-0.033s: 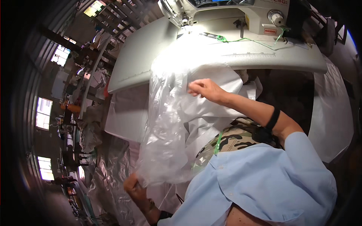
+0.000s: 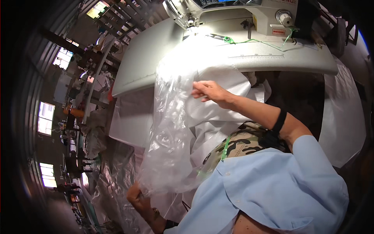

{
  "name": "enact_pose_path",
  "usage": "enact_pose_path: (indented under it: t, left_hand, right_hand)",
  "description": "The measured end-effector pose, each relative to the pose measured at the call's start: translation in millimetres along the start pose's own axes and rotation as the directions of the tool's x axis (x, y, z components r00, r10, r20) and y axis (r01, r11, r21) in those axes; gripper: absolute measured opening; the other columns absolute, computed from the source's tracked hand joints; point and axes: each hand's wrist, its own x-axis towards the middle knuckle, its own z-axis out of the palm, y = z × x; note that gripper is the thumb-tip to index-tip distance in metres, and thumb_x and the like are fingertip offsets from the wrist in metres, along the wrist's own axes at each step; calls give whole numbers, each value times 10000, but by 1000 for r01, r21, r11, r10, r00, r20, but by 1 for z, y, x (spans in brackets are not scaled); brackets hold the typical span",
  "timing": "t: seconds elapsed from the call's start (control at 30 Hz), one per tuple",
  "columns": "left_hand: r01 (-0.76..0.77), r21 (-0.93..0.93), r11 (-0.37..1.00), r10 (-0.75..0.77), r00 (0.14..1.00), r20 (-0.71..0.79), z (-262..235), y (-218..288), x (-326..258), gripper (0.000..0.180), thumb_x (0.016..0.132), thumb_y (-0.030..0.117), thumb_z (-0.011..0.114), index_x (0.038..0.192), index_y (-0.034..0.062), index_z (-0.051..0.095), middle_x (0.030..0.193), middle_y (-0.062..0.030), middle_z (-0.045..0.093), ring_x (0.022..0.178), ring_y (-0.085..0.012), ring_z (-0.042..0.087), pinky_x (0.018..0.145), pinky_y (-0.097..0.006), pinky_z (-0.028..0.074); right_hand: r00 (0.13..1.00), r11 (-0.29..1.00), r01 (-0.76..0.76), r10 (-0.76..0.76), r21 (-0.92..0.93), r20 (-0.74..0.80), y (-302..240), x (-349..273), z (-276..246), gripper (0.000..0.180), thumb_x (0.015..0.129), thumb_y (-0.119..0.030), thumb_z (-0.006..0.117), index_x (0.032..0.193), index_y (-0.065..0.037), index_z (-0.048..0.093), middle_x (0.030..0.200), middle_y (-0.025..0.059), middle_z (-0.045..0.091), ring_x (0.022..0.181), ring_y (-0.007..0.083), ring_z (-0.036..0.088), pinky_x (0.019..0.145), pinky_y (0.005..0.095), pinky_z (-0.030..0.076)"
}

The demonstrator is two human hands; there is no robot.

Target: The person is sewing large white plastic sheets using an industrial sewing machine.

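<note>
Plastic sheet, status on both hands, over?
Right hand pinching top of clear plastic sheet. Left hand gripping its bottom end. Sheet hangs off sewing table, over white fabric.

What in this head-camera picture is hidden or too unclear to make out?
- Left hand: its fingers are partly veiled by the clear plastic bag, so its grip is uncertain.
- Right hand: its fingertips vanish behind the bag's edge.
- Sewing machine: its top is cut off by the picture's upper edge.
- Needle area: washed out by glare.
- Workshop at the left: too small and warped.
</note>
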Motion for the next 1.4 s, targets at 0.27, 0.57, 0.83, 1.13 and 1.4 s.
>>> enact_pose_path:
  t: [0.27, 0.57, 0.83, 1.13, 1.4]
  left_hand:
    - [-61, 228, 972, 104, 978, -183, -36, -7, -47, 169, 741, 107, 692, 755, -45, 619, 662, -142, 525, 590, -266, 549, 551, -347, 393]
    - [142, 587, 797, -308, 932, 192, -12, -141, -129, 253, 690, 5, 698, 939, 4, 653, 937, -180, 639, 903, -365, 606, 835, -427, 475]
    - [-12, 478, 878, -162, 933, 321, 36, -97, 16, 349, 838, -16, 559, 1183, -33, 614, 1186, -204, 633, 1065, -382, 602, 953, -429, 472]
    - [264, -231, 936, -209, 949, 238, 170, -53, 140, 395, 884, 74, 656, 1259, -25, 577, 1102, -118, 646, 655, -102, 642, 587, -241, 525]
    - [492, -598, 633, -406, 868, 284, 174, -57, 138, 83, 850, 88, 738, 875, 24, 692, 669, 29, 583, 530, -16, 488, 427, -156, 334]
  right_hand:
    - [909, 870, -124, -93, 477, 406, -9, -14, 69, 353, 910, -402, 673, 1125, -123, 648, 975, -2, 690, 932, 102, 627, 906, 330, 456]
    - [881, 955, -294, 283, -31, 379, 61, -13, 42, 126, 904, -226, 648, 896, -103, 670, 892, 22, 690, 808, 97, 624, 747, 262, 473]
    - [849, 909, -416, 381, 17, 366, 93, -23, 21, 110, 917, -179, 635, 926, -71, 658, 898, 42, 702, 762, 95, 619, 707, 226, 487]
    - [841, 908, -418, 390, -6, 374, 81, -34, 22, 103, 907, -149, 632, 977, -74, 643, 896, 42, 709, 763, 95, 639, 655, 218, 467]
    - [853, 892, -452, 431, 3, 294, 91, -37, 13, 179, 942, -194, 592, 951, -21, 639, 887, 68, 706, 723, 128, 661, 641, 230, 499]
